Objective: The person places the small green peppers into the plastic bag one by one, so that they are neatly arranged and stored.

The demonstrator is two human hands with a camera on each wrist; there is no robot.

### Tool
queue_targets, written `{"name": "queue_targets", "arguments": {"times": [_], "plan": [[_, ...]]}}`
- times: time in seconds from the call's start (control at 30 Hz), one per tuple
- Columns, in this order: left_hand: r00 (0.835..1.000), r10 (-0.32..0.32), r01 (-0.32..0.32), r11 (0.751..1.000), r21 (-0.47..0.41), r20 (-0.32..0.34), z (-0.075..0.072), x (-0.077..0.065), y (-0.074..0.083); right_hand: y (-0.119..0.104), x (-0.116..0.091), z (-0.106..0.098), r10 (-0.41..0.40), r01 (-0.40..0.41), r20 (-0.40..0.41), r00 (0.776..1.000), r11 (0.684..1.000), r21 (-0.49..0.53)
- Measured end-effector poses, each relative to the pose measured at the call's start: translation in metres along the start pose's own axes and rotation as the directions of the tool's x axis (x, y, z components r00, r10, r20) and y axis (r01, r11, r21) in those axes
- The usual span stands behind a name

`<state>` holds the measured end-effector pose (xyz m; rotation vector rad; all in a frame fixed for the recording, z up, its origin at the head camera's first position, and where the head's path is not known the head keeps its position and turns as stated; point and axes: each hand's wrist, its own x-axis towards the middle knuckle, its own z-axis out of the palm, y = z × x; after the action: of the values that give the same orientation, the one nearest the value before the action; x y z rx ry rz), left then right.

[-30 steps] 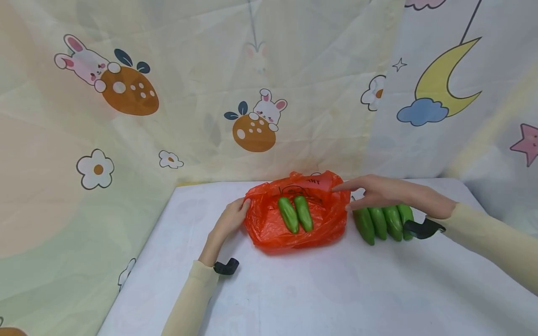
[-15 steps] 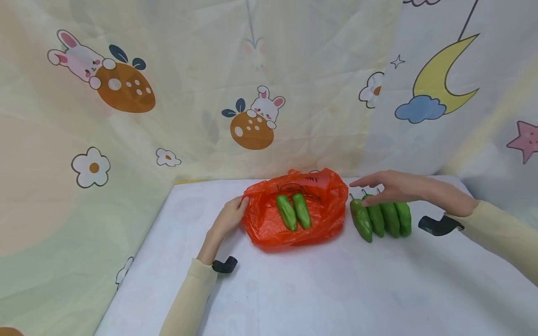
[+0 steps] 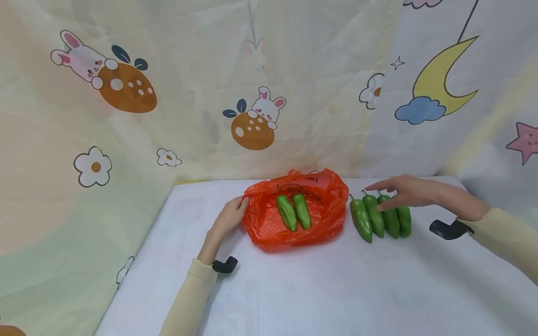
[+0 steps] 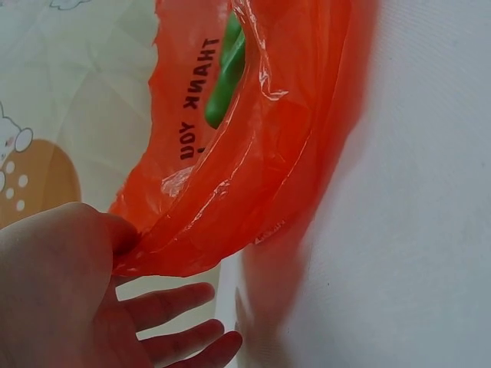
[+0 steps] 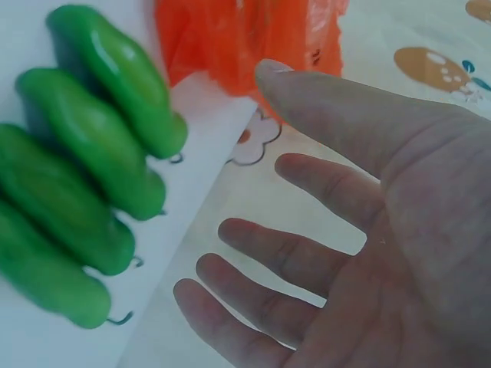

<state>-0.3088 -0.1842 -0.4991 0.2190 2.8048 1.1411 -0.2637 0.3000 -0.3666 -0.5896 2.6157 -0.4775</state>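
Note:
A red plastic bag (image 3: 269, 238) lies on the table with its mouth spread, and two green peppers (image 3: 286, 213) rest inside. My left hand (image 3: 229, 215) pinches the bag's left rim between thumb and index finger; in the left wrist view the other fingers (image 4: 173, 303) are extended below the bag. To the bag's right, several green peppers (image 3: 360, 220) lie side by side in a row. Over that row hovers my right hand (image 3: 409, 192), its fingers spread and apart from the peppers. Nothing is in its palm in the right wrist view.
The white table (image 3: 294, 289) extends in front of the bag toward me. A printed cloth (image 3: 189, 93) with rabbits, flowers and a moon hangs right behind the table's back edge and along the left side.
My right hand has moved right, away from the bag's right rim to above the row of peppers. The left hand keeps its pinch on the bag.

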Motion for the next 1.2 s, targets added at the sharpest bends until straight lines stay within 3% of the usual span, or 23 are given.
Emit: {"name": "queue_targets", "arguments": {"times": [0.47,0.7,1.2], "plan": [[1.0,0.012,-0.012,1.0,0.007,-0.002,0.0,0.0,0.0,0.051,-0.005,0.017,0.064,-0.065,-0.035,0.997,0.997,-0.036],[0.999,0.038,-0.037,0.999,0.041,-0.022,-0.001,-0.001,0.001,0.062,-0.007,0.02,0.118,-0.119,-0.018,0.993,0.99,-0.079],[1.0,0.023,-0.023,1.0,0.021,0.001,0.001,0.002,0.0,0.081,-0.003,0.038,0.194,-0.193,0.018,0.981,0.979,-0.072]]}}
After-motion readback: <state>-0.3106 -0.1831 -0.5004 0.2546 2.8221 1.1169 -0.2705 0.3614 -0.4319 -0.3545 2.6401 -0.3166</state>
